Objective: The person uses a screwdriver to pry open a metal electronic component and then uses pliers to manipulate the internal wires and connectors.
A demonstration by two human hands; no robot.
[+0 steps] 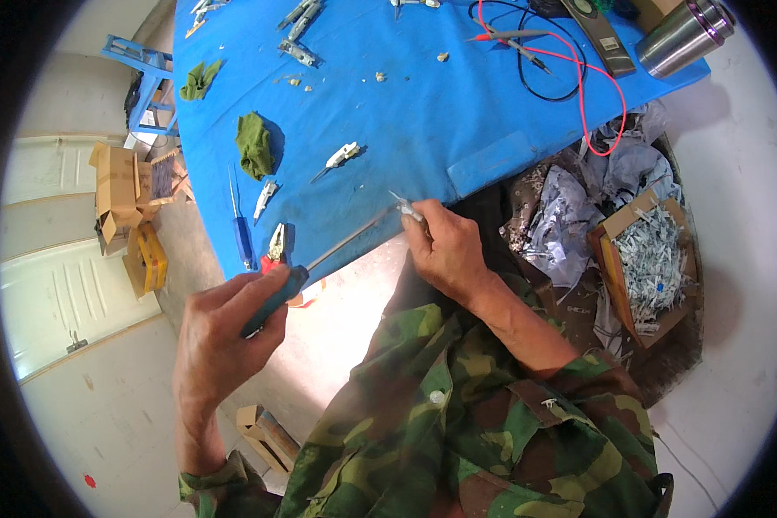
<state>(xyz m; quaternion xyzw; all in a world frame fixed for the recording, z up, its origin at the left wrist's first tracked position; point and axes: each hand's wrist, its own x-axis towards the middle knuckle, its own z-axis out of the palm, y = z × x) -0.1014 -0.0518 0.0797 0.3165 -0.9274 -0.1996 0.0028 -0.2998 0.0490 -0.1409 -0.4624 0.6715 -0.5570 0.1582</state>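
My left hand (220,332) is closed around the teal handle of a screwdriver (274,304), whose long metal shaft points up and to the right. Between thumb and fingers, my right hand (449,250) pinches a small grey-white part with a thin pin (408,208). The shaft's tip reaches this part at the near table edge; exact contact is too small to make out. Beside my left hand lie red-handled pliers (277,242) and a blue-handled screwdriver (242,240). Two similar small parts, one pale (343,155) and one greyer (265,198), rest farther in.
A blue cloth (388,121) covers the table, with green rags (254,145) and several parts (298,52) on it. Red and black test leads (578,65) lie near a steel flask (678,39). At right stand plastic bags (563,220) and a carton of small whitish pieces (620,281).
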